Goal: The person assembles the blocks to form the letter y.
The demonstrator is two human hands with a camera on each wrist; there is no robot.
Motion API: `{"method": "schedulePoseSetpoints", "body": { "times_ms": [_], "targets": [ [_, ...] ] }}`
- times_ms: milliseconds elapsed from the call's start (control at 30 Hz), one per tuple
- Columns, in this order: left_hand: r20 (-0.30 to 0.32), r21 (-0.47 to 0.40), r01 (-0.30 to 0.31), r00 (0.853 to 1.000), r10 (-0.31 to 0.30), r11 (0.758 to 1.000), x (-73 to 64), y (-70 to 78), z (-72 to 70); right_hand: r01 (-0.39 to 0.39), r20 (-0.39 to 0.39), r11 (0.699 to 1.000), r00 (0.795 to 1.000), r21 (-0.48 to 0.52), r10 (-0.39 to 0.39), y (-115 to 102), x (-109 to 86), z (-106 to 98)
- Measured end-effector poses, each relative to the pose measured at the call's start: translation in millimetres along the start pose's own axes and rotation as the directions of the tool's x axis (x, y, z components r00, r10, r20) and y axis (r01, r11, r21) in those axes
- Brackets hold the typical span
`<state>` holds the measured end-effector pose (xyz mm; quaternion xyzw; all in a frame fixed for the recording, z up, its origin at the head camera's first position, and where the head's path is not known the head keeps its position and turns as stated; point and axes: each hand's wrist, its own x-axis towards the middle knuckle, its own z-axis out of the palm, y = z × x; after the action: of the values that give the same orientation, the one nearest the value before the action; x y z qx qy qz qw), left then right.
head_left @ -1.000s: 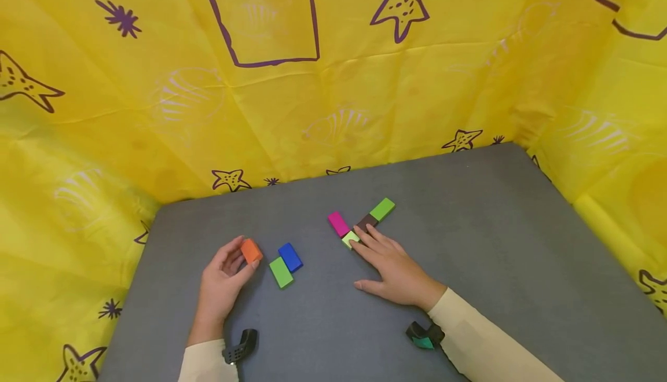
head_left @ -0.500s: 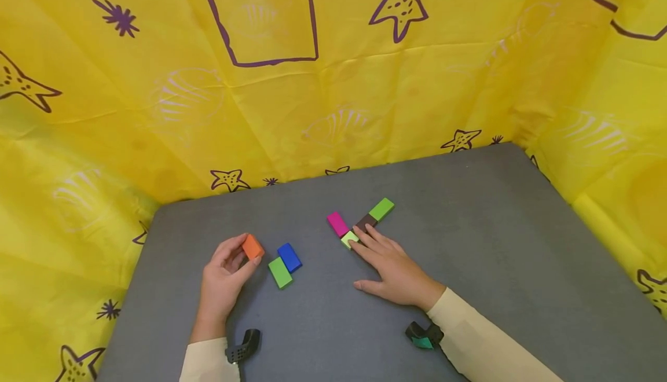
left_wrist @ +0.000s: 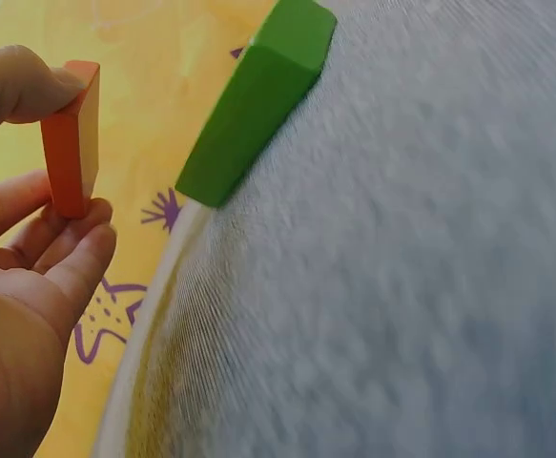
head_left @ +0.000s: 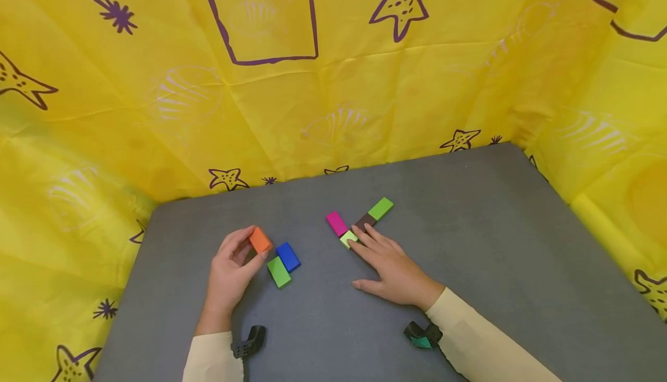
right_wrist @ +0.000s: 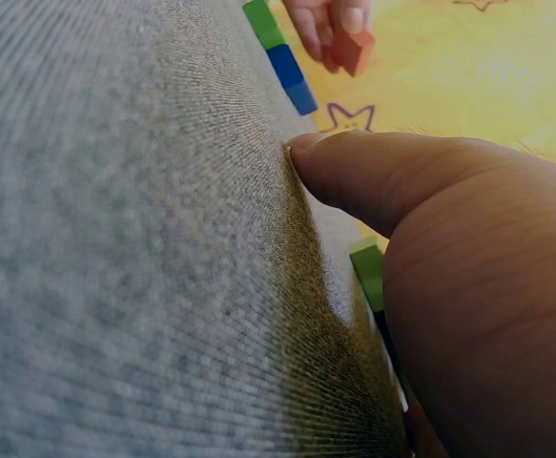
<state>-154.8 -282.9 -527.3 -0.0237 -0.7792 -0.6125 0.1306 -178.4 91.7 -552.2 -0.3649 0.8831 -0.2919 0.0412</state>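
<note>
My left hand (head_left: 229, 275) pinches an orange block (head_left: 260, 240) between thumb and fingers. In the left wrist view the orange block (left_wrist: 65, 153) is off the table. Just right of it a blue block (head_left: 289, 256) and a green block (head_left: 279, 272) lie side by side, touching. My right hand (head_left: 396, 272) lies spread with straight fingers, its fingertips on a pale green block (head_left: 348, 238) and a dark brown block (head_left: 363, 222), partly covering both. A magenta block (head_left: 336, 223) meets the pale green one, and another green block (head_left: 381, 208) continues from the brown one.
A grey cloth-covered table (head_left: 458, 197) carries all the blocks. Yellow curtains (head_left: 354, 87) with purple sea drawings stand behind it and along both sides. Black wrist mounts (head_left: 250, 341) sit at both cuffs.
My left hand has moved right and slightly away from me, bringing the orange block nearer the blue and green blocks. The right hand keeps its place.
</note>
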Motion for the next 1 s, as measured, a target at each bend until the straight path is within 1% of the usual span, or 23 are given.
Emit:
{"method": "schedulePoseSetpoints", "body": {
  "times_ms": [300,433,633,800,1000],
  "targets": [
    [0.022,0.027,-0.003,1.0,0.003,1.0,10.0,8.8,8.1,0.001,-0.003,1.0,1.0,0.015,-0.001,0,-0.2,0],
    [0.022,0.013,-0.001,1.0,0.001,1.0,15.1,13.1,13.9,0.002,-0.003,1.0,1.0,0.013,-0.002,0,0.0,1],
    [0.036,-0.011,0.025,0.999,-0.025,1.0,22.1,15.7,22.9,0.005,-0.004,1.0,1.0,0.009,-0.005,1,0.4,1],
    [0.063,-0.01,0.012,0.998,-0.012,1.0,28.5,18.7,31.2,0.004,0.002,1.0,1.0,0.008,-0.004,1,0.7,0],
    [0.075,0.008,0.002,0.997,-0.002,1.0,37.0,19.5,42.8,0.001,0.006,1.0,1.0,0.002,-0.001,2,0.0,0]
  ]
}}
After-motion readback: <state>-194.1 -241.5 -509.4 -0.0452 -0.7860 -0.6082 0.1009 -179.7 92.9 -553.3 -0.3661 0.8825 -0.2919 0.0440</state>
